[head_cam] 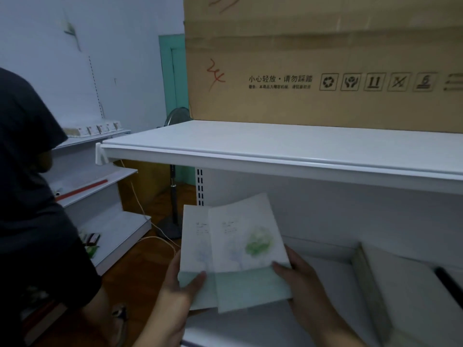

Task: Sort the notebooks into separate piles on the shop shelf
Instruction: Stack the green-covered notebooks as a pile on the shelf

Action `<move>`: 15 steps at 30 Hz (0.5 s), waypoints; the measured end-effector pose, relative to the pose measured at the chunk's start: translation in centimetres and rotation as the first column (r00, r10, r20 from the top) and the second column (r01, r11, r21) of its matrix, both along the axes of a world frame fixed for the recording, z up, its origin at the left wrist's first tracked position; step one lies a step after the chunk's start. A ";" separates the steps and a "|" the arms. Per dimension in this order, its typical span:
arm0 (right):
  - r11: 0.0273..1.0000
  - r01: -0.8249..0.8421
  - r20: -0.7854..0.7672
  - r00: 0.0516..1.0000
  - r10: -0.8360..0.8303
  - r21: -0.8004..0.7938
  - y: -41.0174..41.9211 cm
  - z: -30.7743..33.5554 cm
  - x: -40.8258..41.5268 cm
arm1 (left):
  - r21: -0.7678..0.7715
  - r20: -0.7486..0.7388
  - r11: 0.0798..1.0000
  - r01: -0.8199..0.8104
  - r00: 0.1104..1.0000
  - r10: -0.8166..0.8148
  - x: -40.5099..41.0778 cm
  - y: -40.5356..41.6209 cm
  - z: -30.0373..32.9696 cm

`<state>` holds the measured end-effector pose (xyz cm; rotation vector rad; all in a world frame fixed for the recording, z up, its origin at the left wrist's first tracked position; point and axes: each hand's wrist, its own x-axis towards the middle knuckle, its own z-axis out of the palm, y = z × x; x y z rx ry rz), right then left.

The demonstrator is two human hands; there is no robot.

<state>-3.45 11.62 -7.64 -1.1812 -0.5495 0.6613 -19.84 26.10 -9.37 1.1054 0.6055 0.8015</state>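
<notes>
Here, two notebooks are held up in front of the lower shelf opening, their long axes running roughly up and away from the person, top edges tipped slightly to the right. The front notebook [246, 249] overlaps the right part of the rear notebook [194, 244], so only the left strip of the rear one shows. Both look alike: pale, near-white covers with a few short lines of small print near the top, a faint bluish plant drawing lower down, and a light green band along the bottom edge. The front one also carries a soft green blotch (the motion blur hides what it depicts).

The left hand [183, 291] grips the rear notebook at its lower left corner, thumb lying across the green band on the cover, other fingers curled behind out of sight. The right hand [298, 276] holds the front notebook at its lower right corner, thumb pressed on the cover and fingers wrapped behind the edge.

Above them runs a white shelf board [275, 146] bearing a large cardboard box [325, 58]. On the lower shelf at right lies a pale stack [411, 284], well apart from the hands. Another person in dark clothing [27, 196] stands at left.
</notes>
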 end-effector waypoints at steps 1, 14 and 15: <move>0.998 0.048 0.058 0.997 -0.046 -0.040 0.6 -0.3 -0.6 | -0.004 -0.010 1.000 -0.002 1.000 0.002 0.4 -0.3 0.2; 0.755 0.289 0.467 0.884 0.026 -0.589 5.4 -3.0 -0.9 | 0.003 -0.021 1.000 -0.005 1.000 0.005 -2.6 0.9 0.7; 0.720 0.271 0.468 0.880 0.084 -0.639 5.9 -3.5 -1.1 | -0.003 -0.025 1.000 -0.021 0.999 0.021 -2.9 1.1 0.7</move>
